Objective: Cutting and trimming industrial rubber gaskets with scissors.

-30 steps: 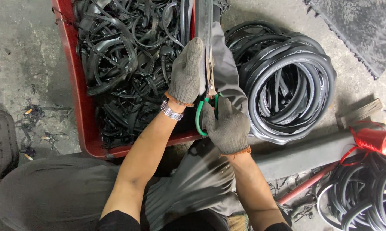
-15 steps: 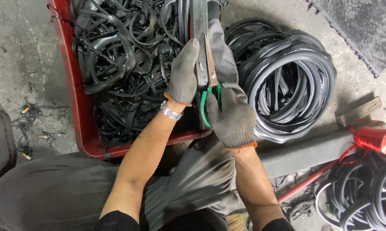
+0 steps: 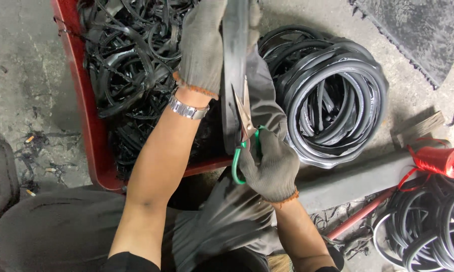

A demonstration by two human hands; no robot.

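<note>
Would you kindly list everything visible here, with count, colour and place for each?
rubber strip: one, black, held upright at centre, running down to the lap
scissors: one pair, green handles, steel blades open at the strip's edge
tray: one, red, left of centre on the floor
rubber scraps: many, black, tangled in the tray
rubber rings: a stack, black, right of the strip
second ring pile: one heap, black, lower right
twine spool: one, red, right edge
rod: one, red, lower right on the floor
mat: one, dark, top right
watch: one, silver, left wrist
left hand: grey glove, gripping the strip high up
right hand: grey glove, working the scissors
</note>
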